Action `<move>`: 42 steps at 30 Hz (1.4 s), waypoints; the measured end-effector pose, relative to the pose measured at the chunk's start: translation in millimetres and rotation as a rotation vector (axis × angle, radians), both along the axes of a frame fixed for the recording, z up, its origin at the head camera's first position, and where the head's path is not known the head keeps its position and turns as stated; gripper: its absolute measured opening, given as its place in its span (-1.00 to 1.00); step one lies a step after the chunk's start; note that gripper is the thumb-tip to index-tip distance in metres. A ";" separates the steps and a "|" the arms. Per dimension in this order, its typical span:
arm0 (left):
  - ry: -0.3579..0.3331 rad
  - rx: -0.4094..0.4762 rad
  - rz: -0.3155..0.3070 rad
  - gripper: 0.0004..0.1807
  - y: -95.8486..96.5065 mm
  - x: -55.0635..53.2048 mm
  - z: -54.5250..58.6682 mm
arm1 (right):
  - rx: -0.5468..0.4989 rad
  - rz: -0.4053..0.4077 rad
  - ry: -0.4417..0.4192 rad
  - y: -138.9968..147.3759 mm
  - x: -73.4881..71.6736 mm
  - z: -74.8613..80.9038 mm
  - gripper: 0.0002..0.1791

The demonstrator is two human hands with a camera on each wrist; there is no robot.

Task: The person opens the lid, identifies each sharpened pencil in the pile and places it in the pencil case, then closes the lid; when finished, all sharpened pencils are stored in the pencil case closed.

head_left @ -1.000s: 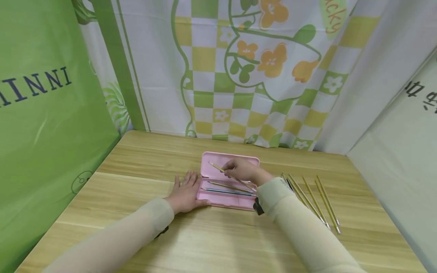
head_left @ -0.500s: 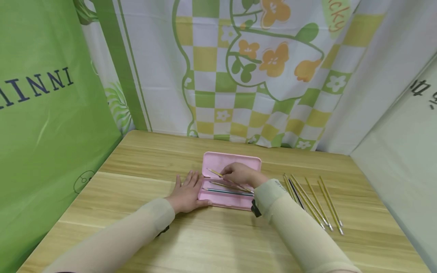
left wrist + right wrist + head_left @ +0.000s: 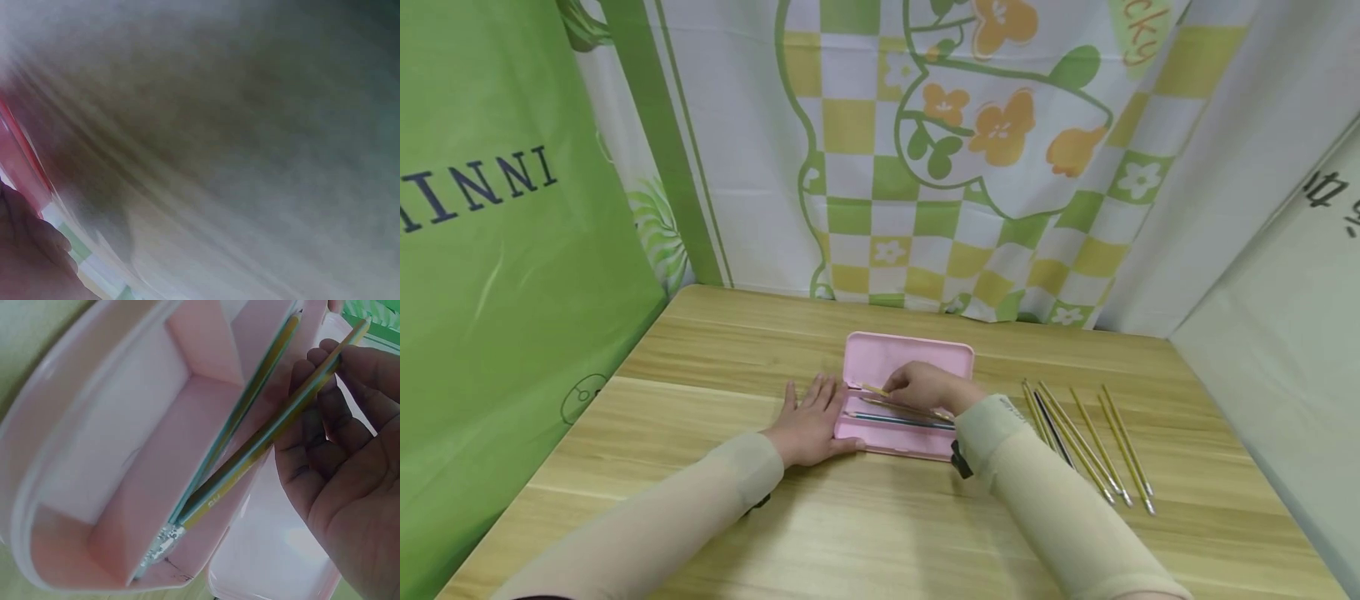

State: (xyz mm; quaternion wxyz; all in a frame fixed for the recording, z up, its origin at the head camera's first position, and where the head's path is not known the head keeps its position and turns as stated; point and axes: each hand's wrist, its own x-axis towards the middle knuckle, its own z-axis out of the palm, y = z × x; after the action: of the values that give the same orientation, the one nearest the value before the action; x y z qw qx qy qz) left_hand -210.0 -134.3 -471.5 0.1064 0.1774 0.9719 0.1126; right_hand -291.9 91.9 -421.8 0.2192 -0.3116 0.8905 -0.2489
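A pink pencil case (image 3: 880,438) lies open on the table, its lid (image 3: 910,348) folded back. My right hand (image 3: 927,388) pinches a yellow striped pencil (image 3: 275,428) between thumb and fingers. That pencil's eraser end sits low inside the case, while its point end tilts up toward the lid. Beside it in the case lie a second yellow pencil (image 3: 253,384) and a dark teal pencil (image 3: 895,419). With fingers spread, my left hand (image 3: 808,427) rests at the case's left end, thumb along the front corner. In the left wrist view a blurred surface hides most of it.
Several yellow pencils (image 3: 1118,437) and a dark one (image 3: 1052,427) lie on the wooden table (image 3: 760,342) right of the case, beyond my right sleeve (image 3: 1037,479). A patterned curtain (image 3: 850,217) hangs along the back edge, with a green sheet (image 3: 512,275) at left.
My right hand has brought the pencil lower, down toward the case's rear compartment, so it lies nearer the other pencils. The left hand has stayed in place.
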 end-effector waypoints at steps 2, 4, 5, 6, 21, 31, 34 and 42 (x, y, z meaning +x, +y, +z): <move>0.001 0.005 -0.002 0.12 0.2 0.5 1.4 | 0.005 0.004 -0.004 -0.4 0.2 -1.2 -0.77; 0.005 0.011 0.000 0.13 0.4 0.7 1.6 | 0.012 0.009 -0.002 -0.8 0.7 -1.6 -0.77; 0.004 0.016 0.003 0.13 0.3 0.6 1.1 | 0.017 0.011 -0.001 -0.8 0.7 -1.8 -0.77; -0.004 0.011 0.005 0.14 0.2 0.3 0.5 | 0.024 0.015 0.002 -0.8 0.7 -1.7 -0.78; -0.037 0.022 0.021 0.15 0.0 -1.7 0.6 | 0.042 -0.035 0.002 21.1 2.7 5.9 -0.75; -0.043 0.052 0.021 0.17 0.1 0.0 -3.7 | -0.057 -0.125 -0.081 62.8 -1.6 12.2 -0.72; -0.055 0.044 0.023 0.17 1.0 1.1 -1.0 | -0.106 -0.164 -0.115 79.0 -1.3 18.2 -0.69; -0.030 0.032 0.017 0.17 -0.9 -1.4 -3.7 | -0.208 -0.297 -0.133 124.7 5.0 31.3 -0.65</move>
State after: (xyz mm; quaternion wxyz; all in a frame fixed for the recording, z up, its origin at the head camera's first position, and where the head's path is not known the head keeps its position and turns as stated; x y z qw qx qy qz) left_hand -211.4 -135.3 -475.1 0.1169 0.1691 0.9697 0.1317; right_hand -286.9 216.6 -390.5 0.2050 -0.1806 0.8798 -0.3890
